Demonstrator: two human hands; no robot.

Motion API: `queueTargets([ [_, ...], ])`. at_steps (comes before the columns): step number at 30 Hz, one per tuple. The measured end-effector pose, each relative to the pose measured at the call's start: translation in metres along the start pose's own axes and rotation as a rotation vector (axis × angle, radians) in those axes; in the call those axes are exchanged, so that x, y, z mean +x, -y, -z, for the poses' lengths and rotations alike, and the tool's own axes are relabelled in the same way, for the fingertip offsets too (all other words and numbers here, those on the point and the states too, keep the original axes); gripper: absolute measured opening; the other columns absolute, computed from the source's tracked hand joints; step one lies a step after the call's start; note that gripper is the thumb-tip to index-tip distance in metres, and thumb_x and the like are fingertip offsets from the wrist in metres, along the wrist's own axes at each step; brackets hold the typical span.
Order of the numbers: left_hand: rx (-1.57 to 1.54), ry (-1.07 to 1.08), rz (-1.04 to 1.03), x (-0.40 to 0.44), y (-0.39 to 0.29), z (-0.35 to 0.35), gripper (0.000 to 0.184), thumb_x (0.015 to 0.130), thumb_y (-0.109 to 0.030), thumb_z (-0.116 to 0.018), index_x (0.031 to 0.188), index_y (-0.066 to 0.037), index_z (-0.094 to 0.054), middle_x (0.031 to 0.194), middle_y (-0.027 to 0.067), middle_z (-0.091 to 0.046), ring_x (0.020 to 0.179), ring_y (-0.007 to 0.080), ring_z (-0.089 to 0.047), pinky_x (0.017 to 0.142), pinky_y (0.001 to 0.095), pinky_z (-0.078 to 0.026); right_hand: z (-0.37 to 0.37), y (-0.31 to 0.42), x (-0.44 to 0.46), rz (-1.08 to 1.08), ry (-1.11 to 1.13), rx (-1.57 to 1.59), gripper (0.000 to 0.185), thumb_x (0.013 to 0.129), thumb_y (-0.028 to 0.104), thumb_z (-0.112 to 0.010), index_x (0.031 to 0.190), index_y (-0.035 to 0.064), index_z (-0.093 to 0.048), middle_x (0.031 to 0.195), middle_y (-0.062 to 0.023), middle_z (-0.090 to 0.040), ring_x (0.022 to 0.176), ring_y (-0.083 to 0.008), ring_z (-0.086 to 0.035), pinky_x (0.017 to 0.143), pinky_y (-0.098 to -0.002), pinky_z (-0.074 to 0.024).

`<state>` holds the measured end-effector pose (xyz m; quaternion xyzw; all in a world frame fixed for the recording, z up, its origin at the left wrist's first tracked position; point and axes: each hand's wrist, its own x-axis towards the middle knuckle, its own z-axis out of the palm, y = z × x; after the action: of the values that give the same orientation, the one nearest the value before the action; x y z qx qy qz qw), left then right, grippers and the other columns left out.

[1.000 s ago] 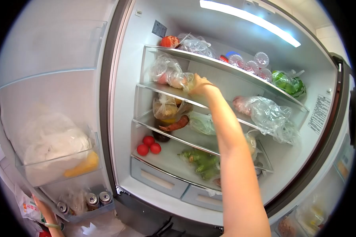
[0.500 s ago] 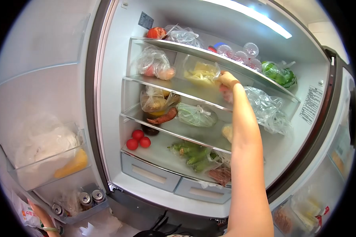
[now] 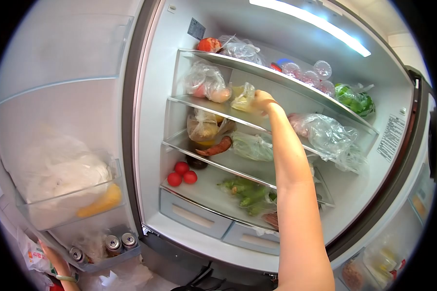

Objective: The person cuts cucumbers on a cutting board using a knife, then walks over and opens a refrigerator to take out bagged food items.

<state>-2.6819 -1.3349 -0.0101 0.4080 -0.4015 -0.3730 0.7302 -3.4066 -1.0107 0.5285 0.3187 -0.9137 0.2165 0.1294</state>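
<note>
My right hand (image 3: 263, 101) reaches onto the second shelf of an open fridge. Its fingers are closed on a clear plastic bag of pale yellow food (image 3: 243, 99), whose exact kind I cannot make out. Left of it lies a clear bag with pinkish round produce (image 3: 208, 83). To the right, a large clear plastic bag (image 3: 327, 133) rests on the same shelf. Low at the left edge, my left hand (image 3: 56, 259) is closed at a white plastic bag with red print (image 3: 33, 253); its fingertips are partly hidden.
Shelf edges (image 3: 223, 114) cross the fridge above and below my right arm. Tomatoes (image 3: 182, 173), a sweet potato (image 3: 216, 146) and bagged green vegetables (image 3: 250, 194) lie lower. Plastic bottles (image 3: 310, 77) lie on the top shelf. Cans (image 3: 113, 243) stand in the left door's bin.
The bag of pale yellow food has shifted left along the shelf with my right hand, closer to the pinkish produce. The view has turned slightly, and the left hand stays low by the white bag.
</note>
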Motion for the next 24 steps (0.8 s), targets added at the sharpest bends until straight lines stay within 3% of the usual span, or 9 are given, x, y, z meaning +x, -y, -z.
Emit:
queueTargets([
  [2,-0.094,0.088,0.037,-0.001,-0.001,0.004,0.057,0.104,-0.037,-0.035,0.146,0.002,-0.035,0.149,0.0101,-0.04,0.135,0.0219,-0.038,0.113,0.0326,-0.025,0.002,-0.008,-0.005,-0.019,-0.008,0.042,0.04,0.083,0.009,-0.057,0.123,0.0055,-0.059,0.115,-0.014,-0.065,0.094,-0.0273,-0.067,0.059,-0.0369,-0.0608],
  [5,0.07,0.079,-0.087,-0.001,0.01,0.011,0.055,0.105,-0.034,-0.032,0.144,0.005,-0.037,0.149,0.0164,-0.04,0.137,0.0266,-0.037,0.114,0.0344,-0.026,0.013,-0.034,-0.014,-0.155,0.082,0.334,0.062,0.078,-0.002,-0.062,0.137,0.0117,-0.048,0.12,-0.0091,-0.061,0.101,-0.0233,-0.063,0.072,-0.0373,-0.0606],
  [8,0.036,0.076,-0.045,-0.005,0.006,0.01,0.055,0.105,-0.034,-0.033,0.144,0.004,-0.037,0.147,0.0158,-0.041,0.136,0.0263,-0.038,0.114,0.0342,-0.026,0.023,-0.058,-0.017,-0.142,0.215,0.487,0.077,0.078,-0.003,-0.065,0.147,0.0138,-0.037,0.134,-0.0107,-0.051,0.113,-0.0227,-0.056,0.086,-0.0385,-0.0564],
  [12,0.02,0.098,-0.057,-0.005,0.01,0.01,0.057,0.104,-0.037,-0.034,0.144,0.004,-0.036,0.147,0.0142,-0.042,0.136,0.0251,-0.038,0.114,0.0343,-0.026,0.025,-0.047,-0.028,-0.107,0.208,0.428,0.087,0.075,0.004,-0.072,0.151,0.0132,-0.03,0.142,-0.016,-0.045,0.12,-0.0254,-0.053,0.086,-0.0398,-0.0561],
  [15,-0.116,0.07,0.084,-0.016,-0.017,-0.005,0.058,0.105,-0.039,-0.034,0.145,0.003,-0.036,0.148,0.0122,-0.041,0.135,0.0236,-0.039,0.113,0.034,-0.027,0.018,-0.032,-0.022,-0.008,-0.051,-0.05,0.099,0.069,0.012,-0.079,0.153,0.0171,-0.025,0.148,-0.0189,-0.039,0.126,-0.0323,-0.05,0.095,-0.0422,-0.0522],
  [18,-0.076,0.048,0.09,-0.015,-0.011,-0.004,0.059,0.105,-0.04,-0.033,0.146,0.003,-0.036,0.149,0.0102,-0.04,0.134,0.0222,-0.039,0.112,0.0331,-0.028,0.009,-0.018,-0.027,0.148,-0.207,-0.25,0.105,0.066,0.022,-0.08,0.154,0.023,-0.022,0.146,-0.0284,-0.038,0.134,-0.0376,-0.043,0.111,-0.0411,-0.0377],
  [21,-0.052,0.054,0.011,-0.004,0.007,0.003,0.06,0.105,-0.04,-0.033,0.146,0.003,-0.035,0.149,0.0108,-0.04,0.134,0.0222,-0.039,0.112,0.0333,-0.028,0.005,0.002,-0.028,0.164,0.069,-0.382,0.098,0.07,0.024,-0.076,0.153,0.025,-0.024,0.14,-0.0291,-0.045,0.131,-0.0351,-0.047,0.108,-0.0407,-0.0402],
  [22,-0.078,0.061,0.002,-0.002,0.011,0.003,0.06,0.105,-0.04,-0.033,0.146,0.003,-0.035,0.149,0.0111,-0.04,0.134,0.0223,-0.039,0.112,0.0334,-0.028,0.001,0.004,-0.024,0.186,0.085,-0.384,0.092,0.074,0.032,-0.072,0.153,0.0203,-0.025,0.135,-0.0302,-0.05,0.127,-0.035,-0.051,0.104,-0.0417,-0.0436],
  [24,-0.117,0.078,0.0,0.006,0.019,0.006,0.06,0.105,-0.04,-0.034,0.146,0.004,-0.035,0.149,0.0113,-0.04,0.134,0.0223,-0.039,0.112,0.0334,-0.028,-0.012,0.015,-0.01,0.118,0.032,-0.38,0.094,0.074,0.032,-0.073,0.153,0.013,-0.024,0.135,-0.0284,-0.051,0.119,-0.0364,-0.057,0.099,-0.0428,-0.0463],
])
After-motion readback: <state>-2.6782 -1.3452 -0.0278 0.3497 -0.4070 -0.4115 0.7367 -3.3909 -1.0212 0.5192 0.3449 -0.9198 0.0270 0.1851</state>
